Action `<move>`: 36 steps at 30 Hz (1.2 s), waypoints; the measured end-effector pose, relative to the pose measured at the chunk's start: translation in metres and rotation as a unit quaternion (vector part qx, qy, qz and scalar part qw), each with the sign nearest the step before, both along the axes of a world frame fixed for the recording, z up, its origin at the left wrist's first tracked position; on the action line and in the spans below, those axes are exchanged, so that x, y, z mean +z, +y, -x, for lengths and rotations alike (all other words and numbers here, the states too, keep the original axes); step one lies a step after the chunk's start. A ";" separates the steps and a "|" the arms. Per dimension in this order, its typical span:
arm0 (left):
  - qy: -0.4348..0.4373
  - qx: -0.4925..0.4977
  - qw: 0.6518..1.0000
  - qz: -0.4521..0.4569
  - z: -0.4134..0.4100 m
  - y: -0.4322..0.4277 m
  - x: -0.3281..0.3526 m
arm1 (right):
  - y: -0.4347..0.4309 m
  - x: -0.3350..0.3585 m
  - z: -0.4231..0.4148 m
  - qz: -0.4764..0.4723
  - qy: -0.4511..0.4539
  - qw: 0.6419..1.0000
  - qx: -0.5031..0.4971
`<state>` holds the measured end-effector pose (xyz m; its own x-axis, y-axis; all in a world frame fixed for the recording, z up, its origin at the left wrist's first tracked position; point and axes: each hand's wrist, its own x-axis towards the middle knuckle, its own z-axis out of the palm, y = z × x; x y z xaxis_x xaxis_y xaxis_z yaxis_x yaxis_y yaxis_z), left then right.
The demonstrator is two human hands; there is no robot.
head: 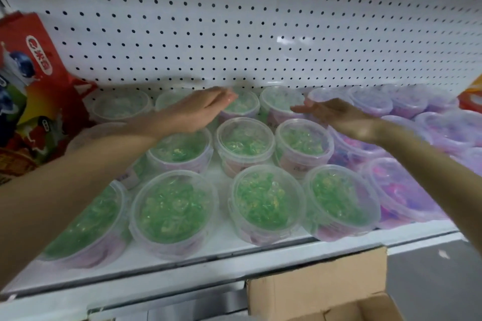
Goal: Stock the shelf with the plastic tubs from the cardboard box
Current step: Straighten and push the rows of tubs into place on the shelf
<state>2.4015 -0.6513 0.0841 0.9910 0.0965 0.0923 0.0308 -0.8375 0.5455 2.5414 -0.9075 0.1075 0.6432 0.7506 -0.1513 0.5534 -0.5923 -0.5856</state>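
Note:
Several clear plastic tubs with green contents (245, 139) stand in rows on the white shelf (182, 266). Both my arms reach over them toward the back row. My left hand (194, 109) hovers flat, fingers together and extended, above a back-row tub (241, 101), holding nothing. My right hand (336, 116) is also flat and empty, over the gap between a green tub (303, 143) and the purple ones. The cardboard box (323, 294) sits open below the shelf's front edge; its inside is mostly out of view.
Tubs with purple contents (427, 122) fill the shelf's right side. A red printed carton (28, 91) stands at the left end. White pegboard (234, 21) backs the shelf. Grey floor (430, 281) shows at lower right.

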 end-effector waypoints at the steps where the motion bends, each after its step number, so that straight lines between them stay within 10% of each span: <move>1: -0.020 -0.025 0.999 0.015 0.009 -0.006 0.002 | -0.015 0.002 0.007 0.003 0.008 1.000 0.016; 13: 0.096 -0.152 0.971 -0.155 0.044 -0.037 -0.023 | -0.036 -0.027 0.013 0.035 -0.031 0.997 0.063; 36: 0.141 -0.189 0.969 -0.079 0.026 -0.019 -0.006 | -0.030 -0.024 0.020 0.076 -0.055 0.995 0.030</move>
